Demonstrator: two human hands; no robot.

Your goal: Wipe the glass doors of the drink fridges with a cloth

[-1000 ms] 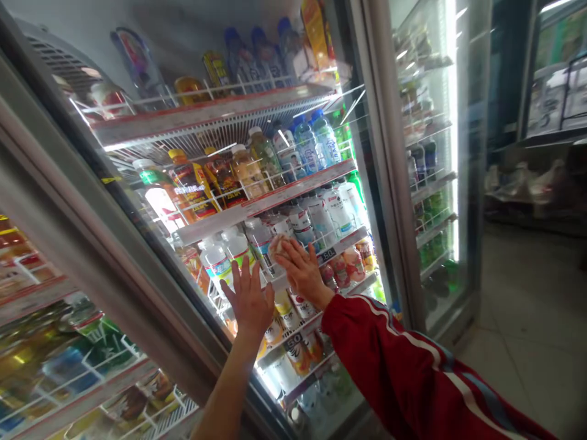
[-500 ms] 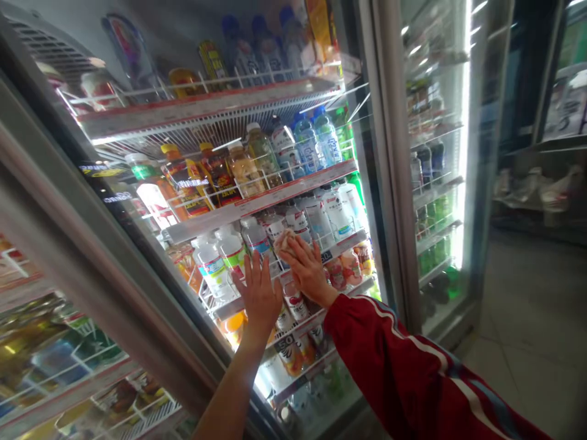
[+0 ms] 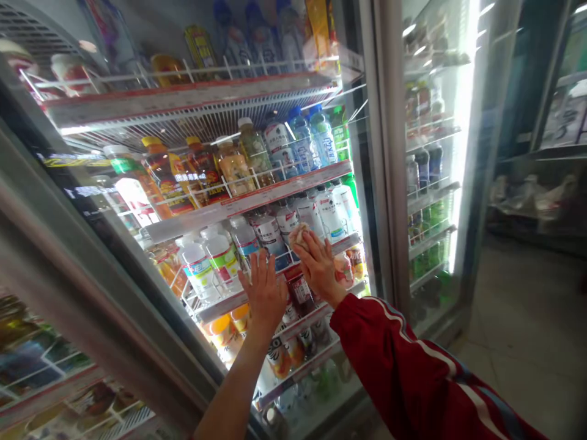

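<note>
A glass fridge door (image 3: 316, 373) stands in front of me, with rows of drinks behind it. My right hand (image 3: 317, 264), in a red sleeve with white and blue stripes, presses a crumpled pale cloth (image 3: 299, 234) to the glass. My left hand (image 3: 265, 293) has its fingers spread and appears to rest flat on the pane, a little left of and below the right one. It holds nothing. Behind the hands, white-capped bottles (image 3: 219, 253) stand on a wire-fronted shelf. Part of that row is hidden by my hands.
The metal door frame (image 3: 392, 183) runs up the right side. Beyond it is another lit glass door (image 3: 431, 177) with bottles. A slanted frame (image 3: 82, 269) crosses the left, with more shelved drinks below. Tiled floor (image 3: 518, 342) and pale plastic bags (image 3: 541, 192) lie at right.
My right hand has shifted slightly right with the cloth against the glass. My left hand has moved a little right and down in view. The camera view has shifted slightly.
</note>
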